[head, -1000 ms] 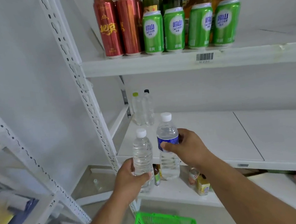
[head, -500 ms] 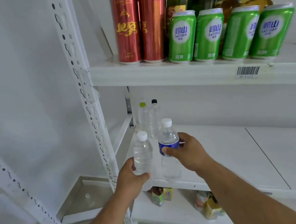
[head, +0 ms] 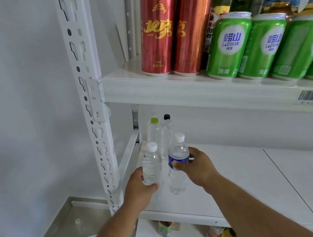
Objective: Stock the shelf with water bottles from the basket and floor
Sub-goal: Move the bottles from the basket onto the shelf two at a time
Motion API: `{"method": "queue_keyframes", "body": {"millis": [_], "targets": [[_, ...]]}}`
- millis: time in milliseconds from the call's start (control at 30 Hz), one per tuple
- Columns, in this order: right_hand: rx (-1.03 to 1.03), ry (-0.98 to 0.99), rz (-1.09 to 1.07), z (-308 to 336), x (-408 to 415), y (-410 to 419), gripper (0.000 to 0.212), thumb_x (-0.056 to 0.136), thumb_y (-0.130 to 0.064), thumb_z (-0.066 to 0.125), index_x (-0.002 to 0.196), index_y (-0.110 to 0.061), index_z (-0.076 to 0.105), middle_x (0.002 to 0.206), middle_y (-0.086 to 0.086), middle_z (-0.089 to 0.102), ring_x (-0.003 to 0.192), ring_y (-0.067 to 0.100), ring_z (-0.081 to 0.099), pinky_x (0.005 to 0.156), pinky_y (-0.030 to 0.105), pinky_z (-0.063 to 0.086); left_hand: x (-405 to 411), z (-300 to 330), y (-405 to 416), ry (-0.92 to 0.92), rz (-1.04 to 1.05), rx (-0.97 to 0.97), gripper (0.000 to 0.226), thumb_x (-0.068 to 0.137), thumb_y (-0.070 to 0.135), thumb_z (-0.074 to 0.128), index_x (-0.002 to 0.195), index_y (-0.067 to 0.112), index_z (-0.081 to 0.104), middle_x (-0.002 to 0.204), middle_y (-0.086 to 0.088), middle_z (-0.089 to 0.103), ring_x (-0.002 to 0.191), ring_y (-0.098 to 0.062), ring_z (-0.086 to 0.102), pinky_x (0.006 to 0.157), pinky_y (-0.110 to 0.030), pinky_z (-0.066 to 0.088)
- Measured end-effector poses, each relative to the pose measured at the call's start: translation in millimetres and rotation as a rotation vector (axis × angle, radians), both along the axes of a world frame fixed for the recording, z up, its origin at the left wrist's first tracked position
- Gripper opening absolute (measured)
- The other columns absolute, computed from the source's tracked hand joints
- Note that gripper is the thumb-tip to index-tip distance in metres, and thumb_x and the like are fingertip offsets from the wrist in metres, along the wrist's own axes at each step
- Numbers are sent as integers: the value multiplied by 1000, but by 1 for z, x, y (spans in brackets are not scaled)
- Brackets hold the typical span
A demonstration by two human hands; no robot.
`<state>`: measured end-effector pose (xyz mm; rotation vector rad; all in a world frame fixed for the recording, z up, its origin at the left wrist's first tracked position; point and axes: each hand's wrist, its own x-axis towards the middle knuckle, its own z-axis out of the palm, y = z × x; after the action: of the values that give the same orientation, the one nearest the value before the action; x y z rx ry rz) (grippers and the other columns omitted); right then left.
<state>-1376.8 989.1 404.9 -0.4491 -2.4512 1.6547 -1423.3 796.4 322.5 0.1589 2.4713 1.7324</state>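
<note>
— While the white rack (head: 89,105) fills the left of the frame, how much of the middle shelf (head: 253,176) is stocked?

— Barely any, I'd say. Two clear bottles stand at its back left corner, one with a green cap (head: 154,132), one with a black cap (head: 166,134). All the board to the right is bare. On the shelf above, across the top of the frame, sit red cans (head: 158,32) and green cans (head: 229,46).

— And the hands?

— Each grasps a water bottle over the shelf's front left, near centre frame. The right hand (head: 196,168) is wrapped round the blue-labelled bottle (head: 178,162) at its label. The left hand (head: 139,188) cups the plain bottle (head: 151,165) at its lower half.

— Set down yet?

— I can't tell if either base touches the board. Both bottles stand upright, long axis vertical, white caps up, close side by side, just in front of the two stocked ones.

— What's left?

— Placing these two; the basket isn't in view, so I can't count the rest.
</note>
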Motion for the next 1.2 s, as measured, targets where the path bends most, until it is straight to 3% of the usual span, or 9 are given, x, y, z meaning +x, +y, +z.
{"method": "queue_keyframes", "body": {"millis": [100,367,567,700,800,967,1200], "targets": [[1,-14,0,-6,-19,3,50,73,-26,83,119,-29,64,109,-9,67,97,11,66,74,23,49,-17,-6,5,5,6,-6,45,69,25,83,91,49,52,94,19,63,87,7,57,64,-9,39],[-5,-15,13,-26,-73,15,49,75,-24,82,119,-26,61,107,-9,65,95,10,64,67,20,47,-65,-24,23,-10,42,-38,51,69,26,83,111,34,56,103,13,64,96,-4,59,72,-19,44],[-11,-34,5,-46,-109,29,46,74,-26,83,113,-31,59,101,-15,62,90,3,61,64,18,46,-103,-40,42,13,65,-70,44,66,22,82,98,36,56,97,14,62,92,4,54,67,-13,38],[-20,-47,1,-59,-126,37,47,74,-24,83,114,-30,59,102,-14,63,92,7,62,68,21,48,-121,-50,52,8,86,-70,41,66,23,82,92,40,55,96,15,61,91,4,55,70,-16,41],[-25,-52,0,-67,-136,40,43,74,-26,82,111,-30,61,99,-14,64,91,7,63,68,22,48,-132,-53,56,13,96,-58,41,66,21,81,86,43,52,91,19,59,85,13,55,63,-9,37],[-19,-49,7,-77,-147,38,36,75,-27,82,104,-31,61,95,-14,65,88,3,62,65,18,44,-148,-55,62,31,90,-54,41,66,22,81,92,40,55,95,18,59,87,6,56,67,-13,40],[5,-48,11,-84,-146,39,43,74,-30,81,110,-35,58,97,-19,64,87,-3,60,61,12,41,-157,-59,65,30,38,-45,51,69,20,81,110,33,54,101,18,61,94,3,57,70,-16,44]]}}
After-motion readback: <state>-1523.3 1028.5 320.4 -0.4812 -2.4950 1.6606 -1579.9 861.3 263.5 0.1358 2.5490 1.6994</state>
